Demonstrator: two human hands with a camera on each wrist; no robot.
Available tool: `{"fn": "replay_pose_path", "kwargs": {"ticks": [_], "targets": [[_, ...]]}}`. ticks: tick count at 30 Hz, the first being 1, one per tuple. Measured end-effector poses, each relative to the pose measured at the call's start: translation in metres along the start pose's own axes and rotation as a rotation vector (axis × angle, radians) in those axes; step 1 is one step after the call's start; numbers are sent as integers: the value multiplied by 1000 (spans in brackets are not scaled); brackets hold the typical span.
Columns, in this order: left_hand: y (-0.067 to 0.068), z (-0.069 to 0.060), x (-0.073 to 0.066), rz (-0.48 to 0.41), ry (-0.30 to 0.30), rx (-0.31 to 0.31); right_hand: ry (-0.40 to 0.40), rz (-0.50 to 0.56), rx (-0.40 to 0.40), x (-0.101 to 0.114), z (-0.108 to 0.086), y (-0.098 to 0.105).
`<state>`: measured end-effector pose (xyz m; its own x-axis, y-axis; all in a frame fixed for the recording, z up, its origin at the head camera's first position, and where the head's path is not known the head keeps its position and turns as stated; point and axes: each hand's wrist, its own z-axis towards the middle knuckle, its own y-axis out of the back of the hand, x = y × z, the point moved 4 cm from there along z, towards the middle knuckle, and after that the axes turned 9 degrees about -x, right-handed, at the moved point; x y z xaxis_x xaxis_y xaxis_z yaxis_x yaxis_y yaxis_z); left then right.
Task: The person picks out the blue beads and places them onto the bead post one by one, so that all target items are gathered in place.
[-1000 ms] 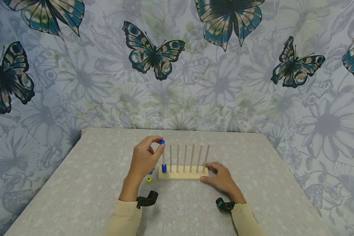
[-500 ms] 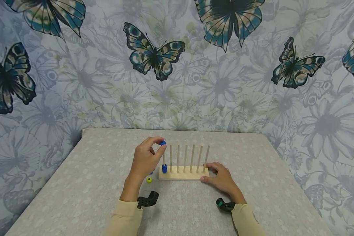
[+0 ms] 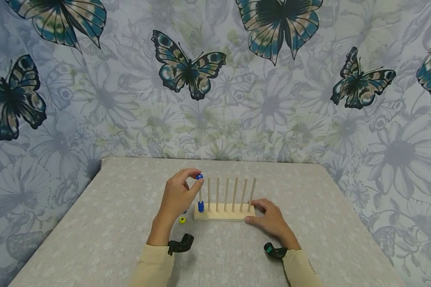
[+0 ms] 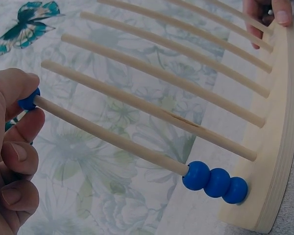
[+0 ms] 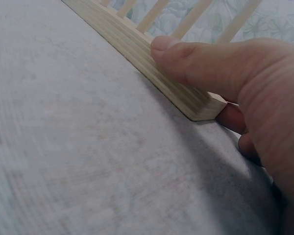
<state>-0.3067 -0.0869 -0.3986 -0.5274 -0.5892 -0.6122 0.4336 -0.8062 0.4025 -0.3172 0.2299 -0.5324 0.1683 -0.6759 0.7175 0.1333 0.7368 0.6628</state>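
My left hand (image 3: 179,191) pinches a blue bead (image 4: 29,100) between thumb and forefinger at the top of the leftmost peg (image 4: 108,134). In the left wrist view the peg's tip is inside the bead. Three more blue beads (image 4: 216,182) are stacked at the foot of that peg. The wooden peg stand (image 3: 222,215) has several upright pegs, and the others carry no beads. At the stand's right end, my right hand (image 3: 271,219) grips the base (image 5: 186,95), thumb on the near edge and fingers behind.
A yellow bead (image 3: 182,220) lies on the cloth-covered table (image 3: 222,255) left of the stand. Beside it a bluish bead (image 3: 184,211) is mostly hidden by my left wrist. A butterfly-print backdrop (image 3: 215,119) hangs behind the table.
My left hand has shifted slightly right and down with the blue bead, bringing it onto the leftmost peg's tip. The right hand keeps its grip, and the head view has tilted slightly.
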Motion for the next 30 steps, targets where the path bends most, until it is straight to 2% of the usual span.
{"fn": "replay_pose_path", "kwargs": {"ticks": [13,20,26,30], "targets": [[1,0,1,12,4,15,-2,13,4,2,-1,2],[4,-1,2,14,26,26,3,16,10,1,-1,1],[12,1,3,14,19,0,9,16,4,1,-1,3],[24,3,7,33,32,-46,11,14,5,1,-1,2]]}}
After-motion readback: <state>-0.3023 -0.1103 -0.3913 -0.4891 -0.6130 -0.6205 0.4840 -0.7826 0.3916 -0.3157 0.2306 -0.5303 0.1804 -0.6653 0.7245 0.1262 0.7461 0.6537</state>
